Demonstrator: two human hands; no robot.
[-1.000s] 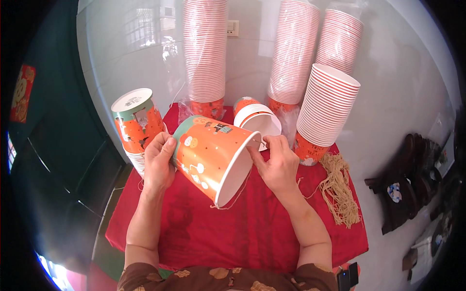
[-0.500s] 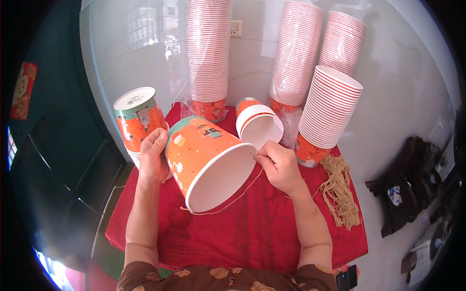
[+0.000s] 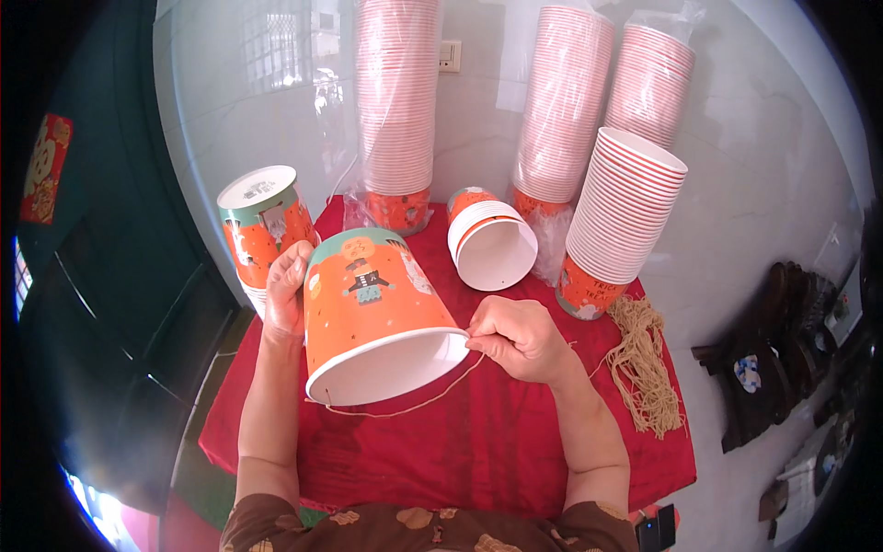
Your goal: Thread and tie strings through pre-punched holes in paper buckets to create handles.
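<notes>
An orange paper bucket [image 3: 372,308] with a green top band and a cartoon figure is held tilted, its white open mouth facing me. My left hand [image 3: 287,285] grips its far left side. At the rim's right side my right hand [image 3: 517,336] pinches a thin tan string [image 3: 414,405], which hangs in a loop below the rim and runs to a point at the rim's lower left.
A red cloth [image 3: 478,451] covers the table. Another bucket [image 3: 262,230] stands upside down at the left. A small stack lies on its side [image 3: 490,241]; tall stacks [image 3: 397,101] [image 3: 561,101] [image 3: 621,216] stand behind. A bundle of tan strings [image 3: 639,363] lies at right. Dark shoes [image 3: 763,368] sit on the floor.
The bucket has turned so its mouth faces down toward me and sits lower. My right hand has pulled the string out along the rim, forming a hanging loop.
</notes>
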